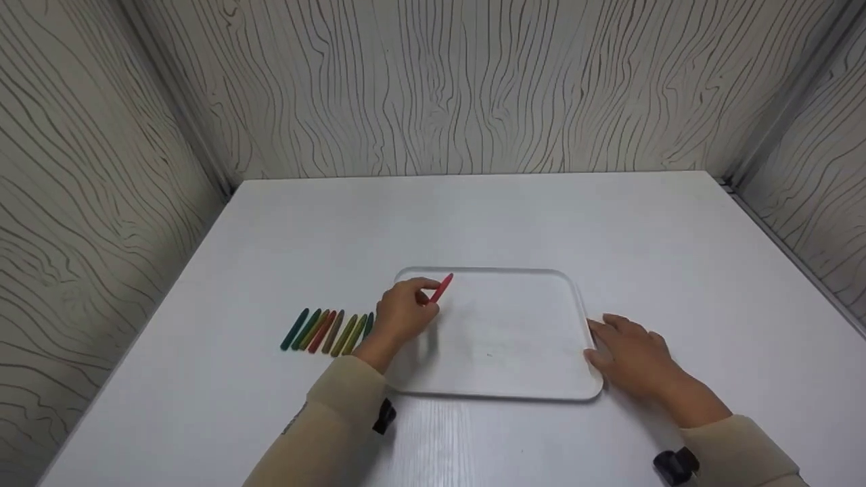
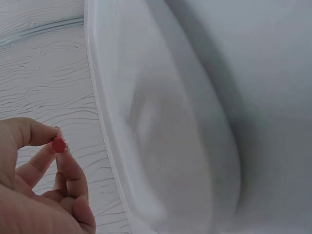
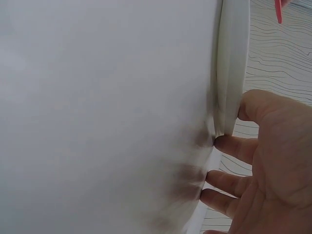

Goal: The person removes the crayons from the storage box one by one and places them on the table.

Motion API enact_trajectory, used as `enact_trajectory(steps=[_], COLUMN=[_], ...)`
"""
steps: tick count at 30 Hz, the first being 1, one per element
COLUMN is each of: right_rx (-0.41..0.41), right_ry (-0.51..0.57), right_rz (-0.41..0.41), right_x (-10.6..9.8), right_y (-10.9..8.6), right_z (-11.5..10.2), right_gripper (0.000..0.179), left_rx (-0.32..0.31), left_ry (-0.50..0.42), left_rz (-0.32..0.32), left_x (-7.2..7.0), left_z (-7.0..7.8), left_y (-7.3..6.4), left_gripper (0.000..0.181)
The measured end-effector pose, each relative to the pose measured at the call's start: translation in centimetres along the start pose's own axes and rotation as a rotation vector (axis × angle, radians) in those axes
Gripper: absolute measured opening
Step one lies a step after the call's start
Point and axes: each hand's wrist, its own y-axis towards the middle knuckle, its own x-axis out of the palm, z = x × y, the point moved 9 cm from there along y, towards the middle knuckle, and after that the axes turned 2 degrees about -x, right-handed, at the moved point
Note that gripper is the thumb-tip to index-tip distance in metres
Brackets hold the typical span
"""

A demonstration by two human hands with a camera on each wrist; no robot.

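In the head view, my left hand [image 1: 404, 312] is above the left part of a white rounded tray [image 1: 514, 338]. It pinches a red crayon [image 1: 442, 288] between thumb and fingertips, the tip pointing up and away. The left wrist view shows the crayon's round end [image 2: 59, 145] between the fingertips. My right hand [image 1: 632, 355] rests at the tray's right side, thumb and index finger touching the rim [image 3: 235, 63]. Its other fingertips lie low along that edge in the right wrist view.
Several crayons [image 1: 333, 331] in greens, yellows, red and brown lie in a row left of the tray, beside the left forearm, which hides part of the row's right end. The white table [image 1: 473, 223] meets wood-patterned walls [image 1: 460, 88] at the back and sides.
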Motion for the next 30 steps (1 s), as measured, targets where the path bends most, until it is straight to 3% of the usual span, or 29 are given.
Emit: enact_trajectory(steps=[3,11,30], right_rx=[-0.001,0.000,0.008], right_ry=[-0.011,-0.010,-0.017], right_rz=[0.001,0.004,0.004], right_x=[0.1,0.1,0.2], right_y=[0.0,0.1,0.1], right_z=[0.0,0.2,0.4], right_gripper=[0.053,0.053,0.054], left_rx=[-0.007,-0.122,-0.173], left_ry=[-0.011,-0.037,-0.007], left_rz=[0.019,0.027,0.104], left_x=[-1.2,-3.9,-9.8], left_z=[-1.1,-4.9,-10.7], left_y=[-0.2,-1.0,-3.0], left_gripper=[0.034,0.036,0.035])
